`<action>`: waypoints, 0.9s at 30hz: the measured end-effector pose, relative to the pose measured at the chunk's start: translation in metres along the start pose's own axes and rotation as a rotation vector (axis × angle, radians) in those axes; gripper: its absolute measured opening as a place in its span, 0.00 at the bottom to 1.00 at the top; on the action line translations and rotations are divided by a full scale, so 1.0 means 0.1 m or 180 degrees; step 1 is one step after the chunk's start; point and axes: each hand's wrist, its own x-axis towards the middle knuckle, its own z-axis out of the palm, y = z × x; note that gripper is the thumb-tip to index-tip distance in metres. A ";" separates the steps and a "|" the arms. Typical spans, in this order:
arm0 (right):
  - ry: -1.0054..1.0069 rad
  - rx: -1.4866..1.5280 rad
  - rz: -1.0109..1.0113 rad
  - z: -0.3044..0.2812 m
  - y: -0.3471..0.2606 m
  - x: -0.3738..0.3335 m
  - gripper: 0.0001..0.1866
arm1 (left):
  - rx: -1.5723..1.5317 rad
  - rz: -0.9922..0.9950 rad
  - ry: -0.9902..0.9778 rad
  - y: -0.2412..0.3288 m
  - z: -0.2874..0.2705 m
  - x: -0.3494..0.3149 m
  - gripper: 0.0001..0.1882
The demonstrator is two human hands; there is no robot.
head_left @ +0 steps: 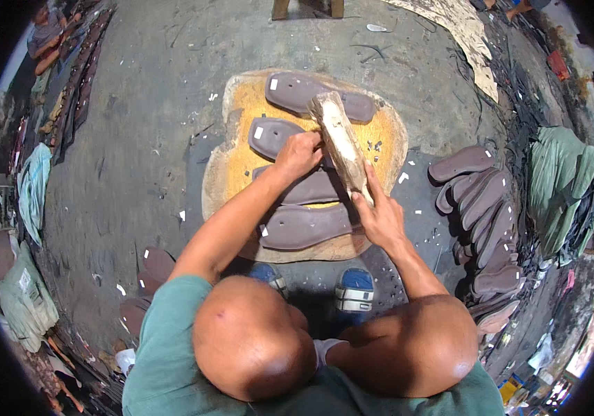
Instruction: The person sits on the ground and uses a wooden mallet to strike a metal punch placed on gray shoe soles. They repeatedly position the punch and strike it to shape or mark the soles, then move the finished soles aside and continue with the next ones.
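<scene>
Several brown shoe soles lie across a round wooden slab (394,132) with a yellowish middle. My right hand (384,216) grips a rough piece of wood (342,142) by its near end; its far end overlaps the farthest sole (290,91). On the second sole (264,142), my left hand (300,154) is closed, fingertips pinched close to the wood's left side. What they hold, if anything, is hidden. Between my forearms lie a third sole (314,187), partly under the wood, and the nearest sole (304,227), with small holes and a white tag.
A heap of brown soles (481,208) lies on the floor at right, beside a green cloth (564,187). More soles (158,263) are at my left. My feet in blue sandals (354,288) stand at the slab's near edge. A person (47,35) sits far left.
</scene>
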 end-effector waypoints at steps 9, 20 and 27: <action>0.0495 0.0005 0.0294 0.04 0.42 -0.49 0.37 | -0.0741 -0.0652 0.0449 0.32 0.07 0.17 0.14; 0.0779 0.0791 0.0178 0.05 0.48 -0.54 0.37 | -0.1482 -0.0864 0.0088 0.24 0.04 -0.03 0.13; 0.0823 0.1412 -0.0013 -0.08 0.36 -0.49 0.36 | -0.0930 -0.0479 0.0201 0.29 0.03 -0.04 0.12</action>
